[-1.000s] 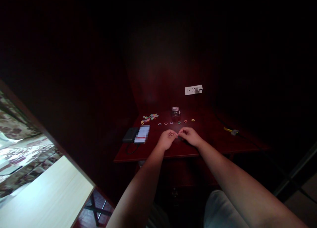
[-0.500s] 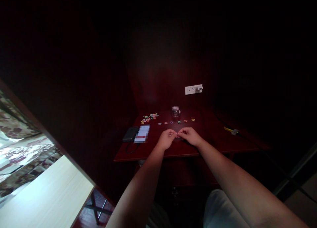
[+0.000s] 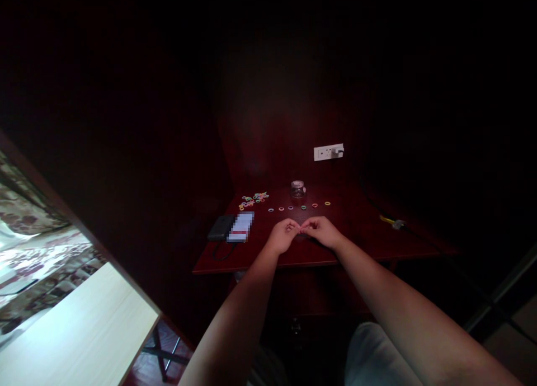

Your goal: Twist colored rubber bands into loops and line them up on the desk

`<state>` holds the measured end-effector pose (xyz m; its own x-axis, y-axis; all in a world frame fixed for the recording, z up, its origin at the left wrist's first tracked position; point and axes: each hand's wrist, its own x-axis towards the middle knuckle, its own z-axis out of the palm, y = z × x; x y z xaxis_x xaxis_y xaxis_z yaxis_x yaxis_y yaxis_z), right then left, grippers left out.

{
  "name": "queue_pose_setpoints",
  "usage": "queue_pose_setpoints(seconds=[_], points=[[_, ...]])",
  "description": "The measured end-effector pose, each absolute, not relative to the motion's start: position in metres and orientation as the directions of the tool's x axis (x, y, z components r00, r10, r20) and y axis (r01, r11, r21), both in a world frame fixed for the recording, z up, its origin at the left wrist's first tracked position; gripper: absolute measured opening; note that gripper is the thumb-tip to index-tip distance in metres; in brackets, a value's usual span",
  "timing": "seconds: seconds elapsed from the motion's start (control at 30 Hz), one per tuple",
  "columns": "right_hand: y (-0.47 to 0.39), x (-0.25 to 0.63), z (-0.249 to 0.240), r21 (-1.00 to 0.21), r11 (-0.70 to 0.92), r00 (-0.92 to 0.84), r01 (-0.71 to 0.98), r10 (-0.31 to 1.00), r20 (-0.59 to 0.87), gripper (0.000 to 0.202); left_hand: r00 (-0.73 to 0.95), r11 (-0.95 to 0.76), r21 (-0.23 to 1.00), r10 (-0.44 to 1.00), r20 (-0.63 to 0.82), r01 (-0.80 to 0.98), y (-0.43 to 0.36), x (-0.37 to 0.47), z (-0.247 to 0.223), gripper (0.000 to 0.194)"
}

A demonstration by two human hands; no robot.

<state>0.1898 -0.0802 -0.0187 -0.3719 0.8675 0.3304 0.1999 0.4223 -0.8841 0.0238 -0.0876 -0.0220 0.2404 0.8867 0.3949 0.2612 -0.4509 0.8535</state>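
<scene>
My left hand (image 3: 285,234) and my right hand (image 3: 321,231) meet near the front of the dark red desk (image 3: 251,260), fingertips pinched together and touching. Whatever lies between them is too small and covered to make out. Just beyond the fingers runs a spaced row of several small coloured elastic bands, among them a blue band (image 3: 271,210), a purple band (image 3: 291,208), a green band (image 3: 304,207), a red band (image 3: 314,206) and a yellow band (image 3: 328,203). A loose pile of similar bands (image 3: 258,197) lies at the back left.
Behind the row stands a small clear jar (image 3: 298,190). To the left lie a lit phone (image 3: 241,226), a black box-like device (image 3: 220,227) and a cable. A yellow-ended cord (image 3: 388,220) rests at right. A wall socket (image 3: 328,152) holds a plug.
Both hands stay pinched together in almost the same spot, with only a slight shift of the fingertips. The bands on the desk have not moved.
</scene>
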Motion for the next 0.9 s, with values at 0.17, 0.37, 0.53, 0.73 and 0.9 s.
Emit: queue_pose_setpoints(seconds=[0.17, 0.37, 0.53, 0.73, 0.9], points=[[-0.0793, 0.1898, -0.0193, -0.873, 0.432, -0.362, 0.225, 0.869, 0.337, 0.028, 0.247, -0.442, 0.861, 0.889, 0.385, 0.252, -0.0859, 0.0230, -0.0244, 0.010], [-0.0790, 0.1900, -0.0198, -0.867, 0.439, -0.369, 0.234, 0.866, 0.339, 0.025, 0.263, -0.464, 0.848, 0.878, 0.400, 0.255, -0.0870, 0.0226, -0.0236, 0.010], [-0.0783, 0.1898, -0.0204, -0.865, 0.446, -0.362, 0.229, 0.864, 0.350, 0.026, 0.249, -0.477, 0.842, 0.873, 0.420, 0.252, -0.0878, 0.0238, -0.0226, 0.010], [-0.0798, 0.1884, -0.0181, -0.879, 0.433, -0.333, 0.201, 0.874, 0.354, 0.026, 0.220, -0.467, 0.850, 0.880, 0.420, 0.245, -0.0847, 0.0248, -0.0255, 0.016], [-0.0796, 0.1888, -0.0181, -0.880, 0.433, -0.311, 0.196, 0.878, 0.363, 0.026, 0.212, -0.454, 0.861, 0.887, 0.411, 0.229, -0.0852, 0.0256, -0.0249, 0.018]])
